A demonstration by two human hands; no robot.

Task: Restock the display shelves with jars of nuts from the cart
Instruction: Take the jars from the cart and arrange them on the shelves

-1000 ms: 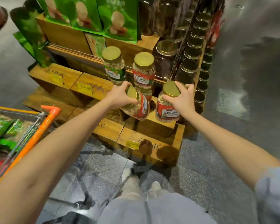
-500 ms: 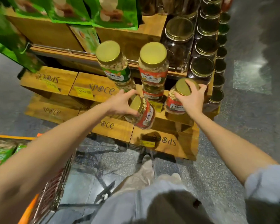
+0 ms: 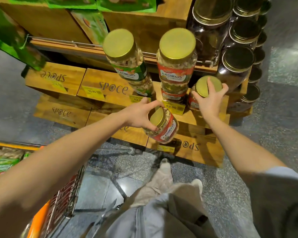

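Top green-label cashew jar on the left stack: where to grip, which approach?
Grip the green-label jar round its gold lid, likely from above and front: the lid faces up, uncovered; the red-label stack stands close on its right, the wooden shelf behind.

Stepped wooden crates (image 3: 108, 86) stamped "SP@CE" are used as the display shelves. A stack of red-label cashew jars (image 3: 176, 69) is set on the middle step. A stack of green-label jars (image 3: 131, 73) is placed just left of that stack, and a single red-label jar (image 3: 202, 85) just right of it. Farther right, dark jars (image 3: 236, 66) with gold lids are ranked. A yellow price tag (image 3: 173, 107) is fixed just below the stack.
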